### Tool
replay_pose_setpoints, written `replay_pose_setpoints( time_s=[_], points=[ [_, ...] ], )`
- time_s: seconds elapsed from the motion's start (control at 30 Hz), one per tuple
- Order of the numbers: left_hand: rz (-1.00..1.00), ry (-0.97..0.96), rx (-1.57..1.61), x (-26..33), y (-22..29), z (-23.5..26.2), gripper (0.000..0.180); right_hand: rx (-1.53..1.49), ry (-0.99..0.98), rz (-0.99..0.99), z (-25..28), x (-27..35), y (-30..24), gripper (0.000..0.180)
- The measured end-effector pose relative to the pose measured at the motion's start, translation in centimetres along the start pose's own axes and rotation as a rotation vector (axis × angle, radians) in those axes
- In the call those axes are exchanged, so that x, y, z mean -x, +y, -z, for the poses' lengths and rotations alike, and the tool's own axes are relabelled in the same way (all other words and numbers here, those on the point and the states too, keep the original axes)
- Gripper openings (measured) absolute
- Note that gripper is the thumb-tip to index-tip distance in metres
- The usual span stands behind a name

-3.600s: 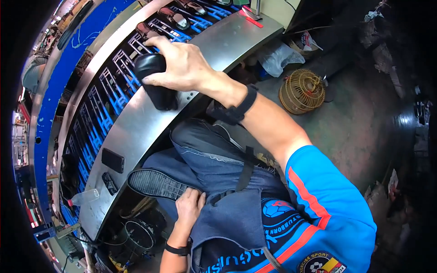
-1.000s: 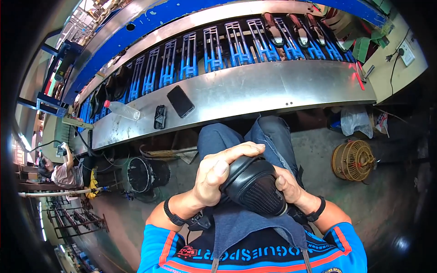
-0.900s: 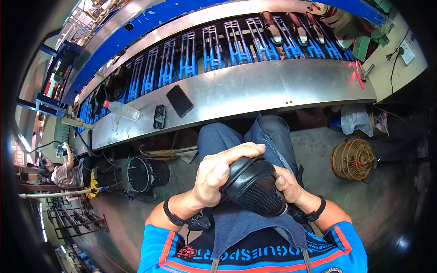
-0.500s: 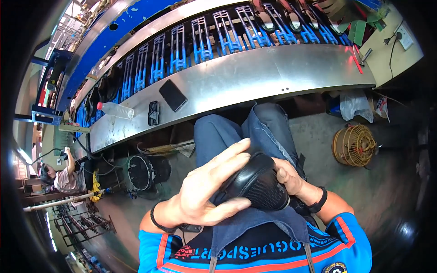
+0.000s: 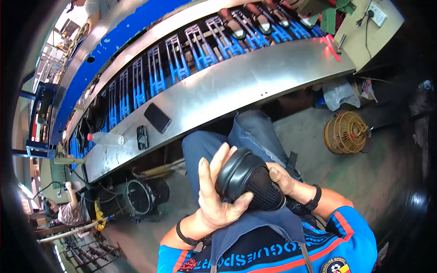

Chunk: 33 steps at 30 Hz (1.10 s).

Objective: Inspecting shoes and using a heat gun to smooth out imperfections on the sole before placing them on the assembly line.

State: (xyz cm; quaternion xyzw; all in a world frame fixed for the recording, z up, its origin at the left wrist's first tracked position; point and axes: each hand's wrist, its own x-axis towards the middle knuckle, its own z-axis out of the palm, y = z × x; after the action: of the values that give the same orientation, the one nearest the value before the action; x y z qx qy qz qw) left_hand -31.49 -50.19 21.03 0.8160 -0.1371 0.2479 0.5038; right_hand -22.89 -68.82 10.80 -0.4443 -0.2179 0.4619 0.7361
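Bench [image 5: 218,88], metal, sweeping mid-left to upper right of the frame, curved by the lens. Blue beam [image 5: 109,43] cuts across the upper left, paint chipped, & btwn the two runs a row of blue stands [image 5: 180,68]. Person's shirt [image 5: 359,232], bright blue w/ orange stripes, fills the bottom; jeans [image 5: 255,132] just above, knees up by the bench edge. Co-worker [image 5: 73,214] off at lower left, one arm raised. Bucket [image 5: 160,193], black, left of ctr on the floor; round birdcage [image 5: 337,132] on the right, clear bag [image 5: 339,94] nr it, by the bench's right end.

Brown shoes [image 5: 259,20] sit on stands, top right. And the main one: black shoe [image 5: 255,182], ctr-low in the frame, up off the bench, above the lap btwn both hands. R hand [image 5: 283,178] has it gripped on its right side, thumb on top. L hand [image 5: 223,195], fingers spread wide, thumb over the near edge, no tight grip.

Smaller stuff now: bottle [image 5: 107,139] w/ red cap lying at the bench's left end, phone [image 5: 157,118] to its right, small black gadget [image 5: 142,137] btwn 'em.
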Motion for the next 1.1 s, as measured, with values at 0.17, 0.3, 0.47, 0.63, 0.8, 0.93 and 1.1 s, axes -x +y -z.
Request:
replay_pose_setpoints(
  time_s=[0.17, 0.3, 0.47, 0.63, 0.8, 0.93, 1.1],
  points=[
    [0.098, -0.066, -0.027, -2.2, -0.2, -1.1, 0.096, -0.676, 0.099, -0.013, -0.3, -0.5, -1.5, 0.082],
    [0.052, -0.193, -0.215, -4.2, -0.5, 0.0, 0.095, -0.598, 0.231, -0.014, -0.9, -0.5, -2.3, 0.082],
    [0.052, -0.312, -0.208, -6.4, -0.5, 1.5, 0.074, -0.975, -0.043, -0.053, -0.6, -0.4, -1.7, 0.083],
    [0.37, -0.36, -0.072, -6.2, 0.3, 2.3, 0.074, -1.17, -0.088, -0.142, -0.3, -0.6, -0.4, 0.087],
    [0.361, -0.187, -0.004, -5.9, 0.5, 1.5, 0.094, -0.895, -0.045, -0.021, -0.9, -0.9, -0.3, 0.067],
    [0.285, -0.176, -0.134, -6.4, 0.2, 2.3, 0.07, -0.864, -0.021, -0.026, -0.9, -0.9, -0.8, 0.066],
    [0.21, -0.263, -0.266, -6.3, -0.3, 3.9, 0.058, -0.826, 0.008, -0.062, -1.0, -0.4, -1.0, 0.066]
  ],
)
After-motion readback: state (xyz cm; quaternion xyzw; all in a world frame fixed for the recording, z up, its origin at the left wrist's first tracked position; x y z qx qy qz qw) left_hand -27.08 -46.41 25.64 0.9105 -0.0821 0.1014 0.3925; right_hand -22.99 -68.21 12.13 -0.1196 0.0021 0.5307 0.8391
